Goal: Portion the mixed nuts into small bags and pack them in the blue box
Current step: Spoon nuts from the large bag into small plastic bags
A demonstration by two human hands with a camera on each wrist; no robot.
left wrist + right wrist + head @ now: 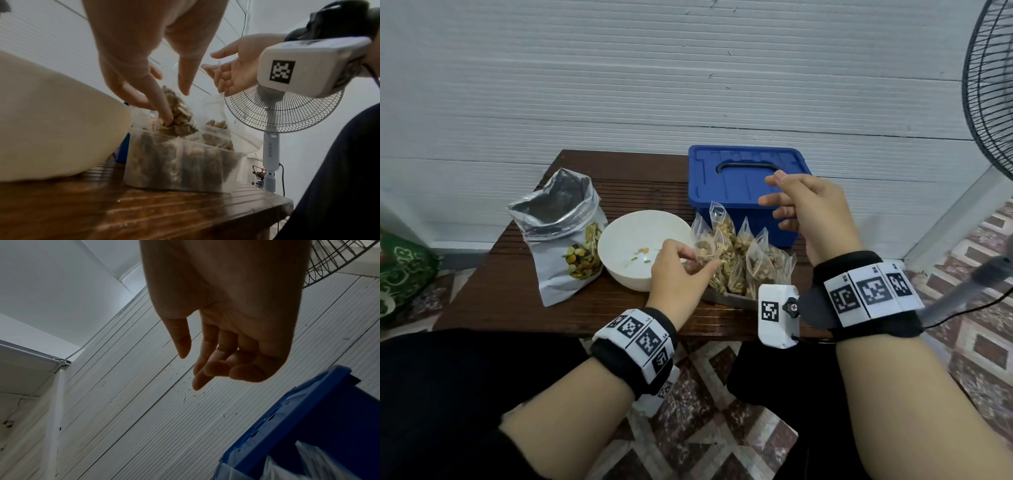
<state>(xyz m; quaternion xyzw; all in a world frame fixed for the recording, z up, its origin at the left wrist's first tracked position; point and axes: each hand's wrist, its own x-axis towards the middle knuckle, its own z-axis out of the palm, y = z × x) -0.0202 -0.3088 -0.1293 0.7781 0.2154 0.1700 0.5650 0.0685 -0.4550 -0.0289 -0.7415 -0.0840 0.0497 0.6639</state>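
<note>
Mixed nuts: portioned, as I read it, into small bags point(736, 260) standing packed in a clear tub point(180, 164), which sits just in front of the blue box point(746, 192).
Tabletop point(524, 291): dark wood; it carries everything below, blue box at its back right.
Blue box: lid shut, handle lying flat; I see no bags inside, so packing looks not yet begun.
Foil pouch point(558, 236): well to the left of the blue box, mouth open, standing.
White bowl point(640, 246): between pouch and blue box, touching or just beside the tub; only a few stray nuts left in it, so I judge portioning almost finished.
Right hand point(808, 212): raised in front of the blue box lid, fingers loosely curled, holding nothing.
Left hand point(678, 270): at the tub in front of the blue box, fingertips pinching one filled bag point(709, 246) at the left end.
Left to do: open the lid, move every bag across.
</note>
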